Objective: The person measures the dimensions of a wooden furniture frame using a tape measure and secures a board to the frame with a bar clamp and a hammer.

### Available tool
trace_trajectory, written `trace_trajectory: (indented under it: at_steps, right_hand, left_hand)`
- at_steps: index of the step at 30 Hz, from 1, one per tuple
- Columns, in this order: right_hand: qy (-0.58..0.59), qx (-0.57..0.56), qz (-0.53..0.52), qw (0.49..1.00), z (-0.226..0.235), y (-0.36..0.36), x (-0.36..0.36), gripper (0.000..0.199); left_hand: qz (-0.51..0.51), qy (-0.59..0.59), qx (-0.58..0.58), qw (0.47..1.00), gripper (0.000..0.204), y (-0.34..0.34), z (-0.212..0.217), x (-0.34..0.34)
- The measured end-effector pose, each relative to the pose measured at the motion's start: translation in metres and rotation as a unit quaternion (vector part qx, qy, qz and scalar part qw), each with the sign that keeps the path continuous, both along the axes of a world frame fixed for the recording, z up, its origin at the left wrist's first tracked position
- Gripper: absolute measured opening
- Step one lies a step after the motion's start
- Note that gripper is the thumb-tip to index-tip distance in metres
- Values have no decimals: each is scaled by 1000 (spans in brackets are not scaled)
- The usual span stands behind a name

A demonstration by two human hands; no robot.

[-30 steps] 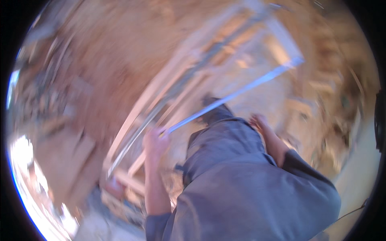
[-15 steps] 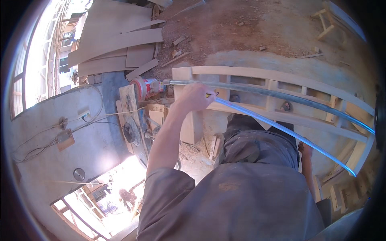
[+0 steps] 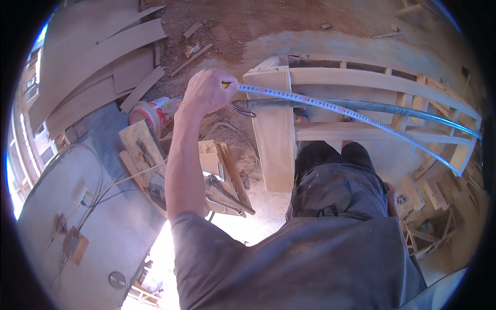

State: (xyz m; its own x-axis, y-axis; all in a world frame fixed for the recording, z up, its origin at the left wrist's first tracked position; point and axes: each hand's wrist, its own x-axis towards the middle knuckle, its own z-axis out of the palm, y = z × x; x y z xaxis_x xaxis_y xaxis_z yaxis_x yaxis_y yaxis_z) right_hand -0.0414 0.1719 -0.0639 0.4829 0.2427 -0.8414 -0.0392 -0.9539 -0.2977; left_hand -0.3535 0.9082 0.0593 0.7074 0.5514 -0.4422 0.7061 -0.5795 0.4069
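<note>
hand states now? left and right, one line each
Left hand: closed, holding the tape measure stretched along the wooden frame.
Right hand: mostly hidden behind the leg; cannot tell.

Woodworking shop: stacked planks (image 3: pixel 98 57), sawdust floor (image 3: pixel 248 26)

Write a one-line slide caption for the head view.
Left hand holds a tape measure stretched along a pale wooden frame, with offcut boards on the floor.

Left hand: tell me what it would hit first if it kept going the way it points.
The left hand, closed on the tape measure, points toward the wooden frame. Its near end post would probably come first, right beside the knuckles, though depth is hard to judge in this fisheye view.
</note>
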Motion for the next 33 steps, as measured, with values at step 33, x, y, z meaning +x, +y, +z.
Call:
trace_trajectory:
  at_steps: [33]
  right_hand:
    - [-97,-117,113,982,98,203,-62,27]
  left_hand:
    - [1,1,-115,993,19,44,-42,-13]
